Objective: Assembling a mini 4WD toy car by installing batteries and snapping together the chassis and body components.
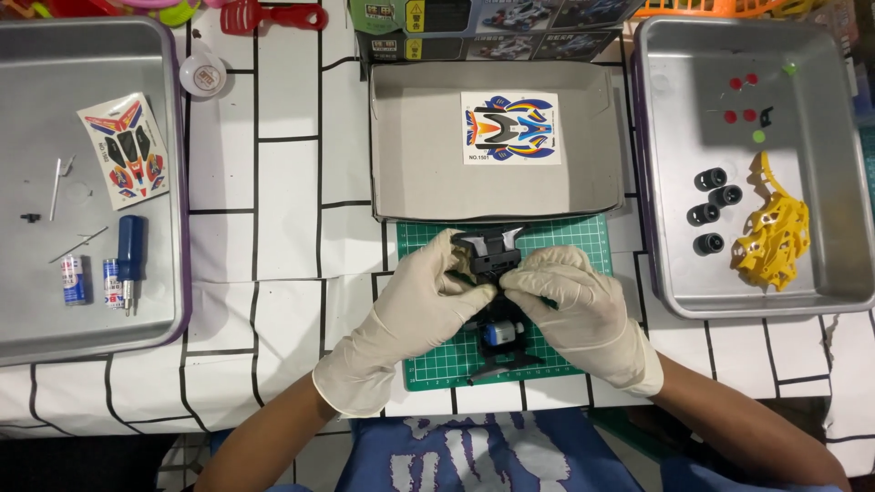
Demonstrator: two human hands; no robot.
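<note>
**Setting: hobby model-building bench**

Surface (283, 182) covered with a white cloth in a black brick-line pattern. Green gridded cutting mat (592, 239) at centre, open cardboard kit box (410, 173) behind it holding a decal sheet (510, 128). Metal trays left (27, 301) and right (848, 228) sort small parts: screwdriver (130, 251), batteries (73, 279), black tyres (711, 196), yellow plastic frame (773, 232). Toy clutter along the far edge.

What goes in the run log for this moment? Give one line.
left hand: grips black toy car chassis | right hand: grips same chassis | chassis: over green cutting mat | right tray: four black tyres, yellow part
</note>
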